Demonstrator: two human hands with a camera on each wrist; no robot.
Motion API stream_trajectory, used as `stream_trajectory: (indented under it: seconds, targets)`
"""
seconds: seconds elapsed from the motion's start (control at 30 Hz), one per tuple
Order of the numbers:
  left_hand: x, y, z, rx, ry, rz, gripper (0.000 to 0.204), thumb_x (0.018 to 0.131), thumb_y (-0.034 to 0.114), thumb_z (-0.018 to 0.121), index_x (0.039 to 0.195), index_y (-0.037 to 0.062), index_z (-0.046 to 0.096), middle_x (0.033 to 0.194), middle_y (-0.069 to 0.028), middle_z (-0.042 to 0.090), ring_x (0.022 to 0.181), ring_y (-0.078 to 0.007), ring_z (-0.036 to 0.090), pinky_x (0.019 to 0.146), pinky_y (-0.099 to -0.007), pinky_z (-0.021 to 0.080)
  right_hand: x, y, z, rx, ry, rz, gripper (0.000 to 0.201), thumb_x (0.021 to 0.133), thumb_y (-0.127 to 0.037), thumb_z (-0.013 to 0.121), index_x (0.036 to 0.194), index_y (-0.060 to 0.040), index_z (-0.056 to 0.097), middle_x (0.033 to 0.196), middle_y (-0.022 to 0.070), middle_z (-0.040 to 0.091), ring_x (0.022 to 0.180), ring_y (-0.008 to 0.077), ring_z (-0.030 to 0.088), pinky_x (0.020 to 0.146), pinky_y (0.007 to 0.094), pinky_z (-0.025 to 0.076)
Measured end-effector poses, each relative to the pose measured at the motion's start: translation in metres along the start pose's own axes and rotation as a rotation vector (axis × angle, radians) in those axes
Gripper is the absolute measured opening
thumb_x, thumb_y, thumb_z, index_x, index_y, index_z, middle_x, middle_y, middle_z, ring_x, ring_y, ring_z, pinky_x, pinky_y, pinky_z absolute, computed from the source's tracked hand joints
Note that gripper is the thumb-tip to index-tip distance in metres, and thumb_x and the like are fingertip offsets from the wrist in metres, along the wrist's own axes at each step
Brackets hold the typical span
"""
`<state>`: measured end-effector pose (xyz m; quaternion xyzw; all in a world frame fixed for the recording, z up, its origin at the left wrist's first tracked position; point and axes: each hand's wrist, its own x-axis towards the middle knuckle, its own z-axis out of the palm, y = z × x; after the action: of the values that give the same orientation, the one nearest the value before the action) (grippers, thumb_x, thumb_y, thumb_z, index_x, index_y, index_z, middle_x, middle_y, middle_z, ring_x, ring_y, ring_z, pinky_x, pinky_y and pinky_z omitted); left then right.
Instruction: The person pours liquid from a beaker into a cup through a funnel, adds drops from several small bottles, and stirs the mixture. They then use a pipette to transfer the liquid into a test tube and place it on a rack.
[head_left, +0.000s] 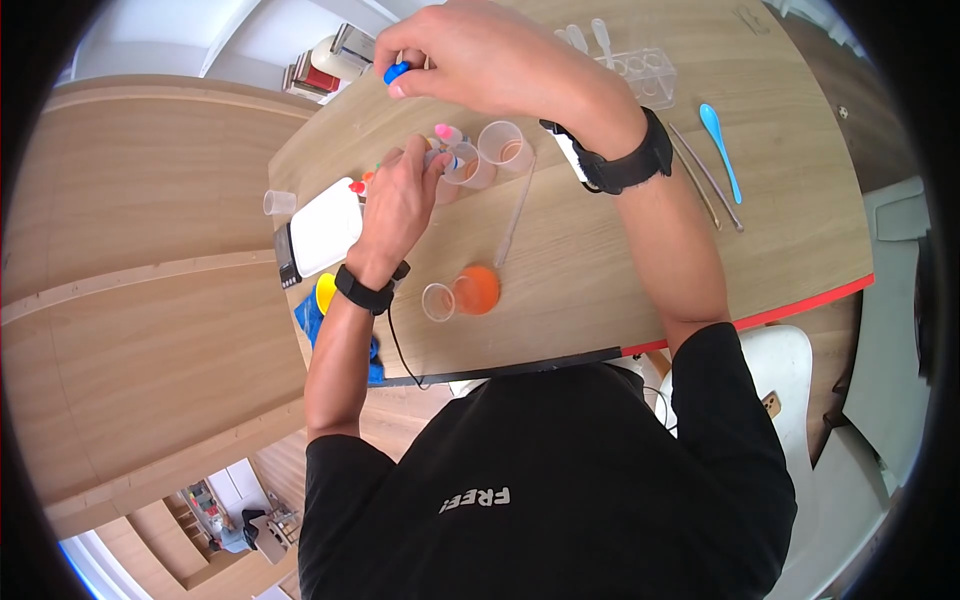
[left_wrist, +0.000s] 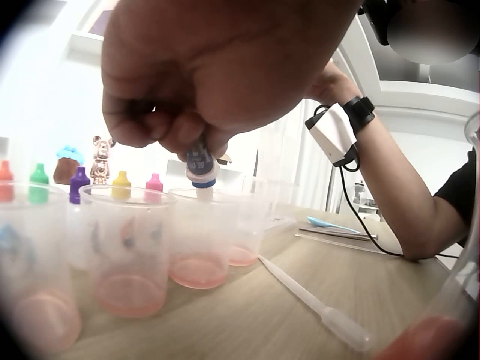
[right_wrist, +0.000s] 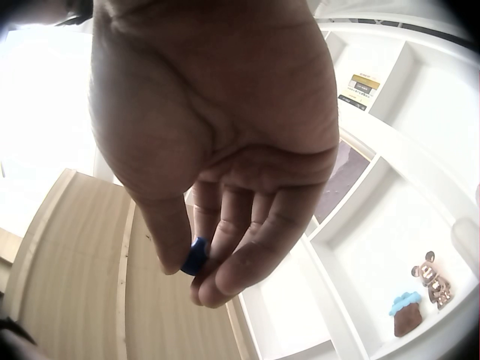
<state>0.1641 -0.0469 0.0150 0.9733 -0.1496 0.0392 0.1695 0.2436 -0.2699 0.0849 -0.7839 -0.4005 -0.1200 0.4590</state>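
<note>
On the table point(head_left: 600, 260), five clear cups point(head_left: 505, 145).

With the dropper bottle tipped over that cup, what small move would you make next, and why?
Probably a gentle squeeze: the left hand holds the dropper bottle nozzle-down over a cup of pink liquid, and the right hand holds the blue cap clear.

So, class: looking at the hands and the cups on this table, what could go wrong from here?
The left hand holds a small dropper bottle tip-down over a plastic cup; a hard squeeze might add too much. The right hand pinches the blue cap high above the table; if dropped, it may roll away. The cups stand close together, so one could get knocked over.
</note>
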Motion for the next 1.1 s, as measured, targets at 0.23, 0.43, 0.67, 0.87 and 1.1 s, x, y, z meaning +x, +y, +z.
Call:
stream_trajectory:
  seconds: [0.23, 0.43, 0.67, 0.87, 1.1]
  targets:
    - [-0.003, 0.004, -0.002, 0.021, -0.010, 0.013, 0.030, 0.107, 0.027, 0.066, 0.108, -0.0024, 0.058, 0.085, -0.0279, 0.064, 0.079, -0.0487, 0.062, 0.069, -0.0548, 0.047, 0.000, 0.000, 0.003, -0.005, 0.006, 0.010, 0.019, 0.090, -0.019, 0.073, 0.104, -0.0065, 0.078, 0.082, 0.0152, 0.074, 0.080, 0.0356, 0.071, 0.072, 0.0464, 0.054]
    - [-0.003, 0.006, -0.002, -0.006, 0.000, 0.010, 0.029, 0.106, 0.025, 0.067, 0.106, -0.0019, 0.059, 0.088, -0.0262, 0.067, 0.083, -0.0468, 0.064, 0.071, -0.0549, 0.049, 0.000, -0.004, 0.000, -0.012, -0.023, 0.047, 0.021, 0.092, -0.019, 0.072, 0.106, -0.0060, 0.078, 0.081, 0.0150, 0.073, 0.078, 0.0350, 0.070, 0.072, 0.0461, 0.053]
    - [-0.004, 0.004, 0.000, 0.041, 0.000, 0.018, 0.030, 0.105, 0.027, 0.068, 0.102, -0.0008, 0.057, 0.088, -0.0241, 0.069, 0.088, -0.0458, 0.066, 0.073, -0.0542, 0.052, 0.000, -0.008, -0.004, -0.037, -0.056, 0.076, 0.019, 0.093, -0.019, 0.070, 0.105, -0.0055, 0.078, 0.081, 0.0149, 0.073, 0.077, 0.0345, 0.070, 0.071, 0.0460, 0.052]
    - [-0.009, 0.002, -0.003, -0.112, 0.050, -0.086, 0.034, 0.105, 0.031, 0.070, 0.112, -0.0015, 0.063, 0.091, -0.0251, 0.070, 0.081, -0.0417, 0.068, 0.070, -0.0516, 0.053, 0.001, -0.004, 0.001, 0.027, -0.097, 0.130, 0.021, 0.096, -0.014, 0.073, 0.113, -0.0017, 0.073, 0.079, 0.0127, 0.069, 0.068, 0.0211, 0.060, 0.065, 0.0359, 0.049]
    - [-0.023, -0.027, -0.012, -0.818, 0.163, -0.396, 0.033, 0.111, 0.037, 0.063, 0.114, 0.0042, 0.066, 0.092, -0.0056, 0.068, 0.075, -0.0142, 0.060, 0.068, -0.0311, 0.049, 0.003, -0.005, 0.002, 0.069, -0.087, 0.146, 0.023, 0.096, -0.018, 0.075, 0.111, -0.0006, 0.074, 0.082, 0.0135, 0.071, 0.072, 0.0220, 0.065, 0.069, 0.0347, 0.052]
